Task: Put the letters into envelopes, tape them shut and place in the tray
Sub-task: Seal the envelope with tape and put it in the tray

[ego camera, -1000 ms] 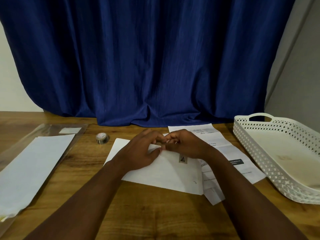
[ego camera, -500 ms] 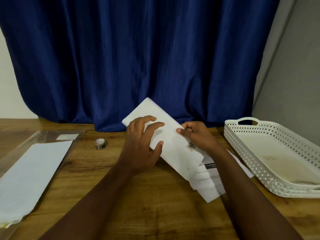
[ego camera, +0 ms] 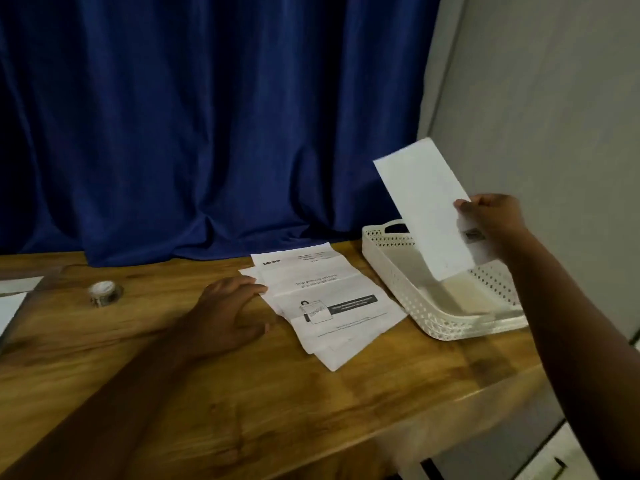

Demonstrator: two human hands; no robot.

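My right hand [ego camera: 491,220] grips a white envelope [ego camera: 424,206] by its long edge, near a small piece of patterned tape. The envelope stands tilted on end in the air above the white perforated tray [ego camera: 398,271], its lower corner over the tray's inside. My left hand [ego camera: 228,313] lies flat on the wooden table with its fingertips on the left edge of a stack of unfolded printed letters [ego camera: 329,299]. A small roll of patterned tape [ego camera: 104,292] stands on the table to the left.
The tray sits at the table's right end, near its edge [ego camera: 485,386]. A blue curtain [ego camera: 207,133] hangs behind the table, a grey wall to its right. White sheets in a clear sleeve [ego camera: 10,299] show at the far left.
My right hand has carried the envelope up and rightward from the table's middle to above the tray. My left hand let go of it and came down beside the letters.
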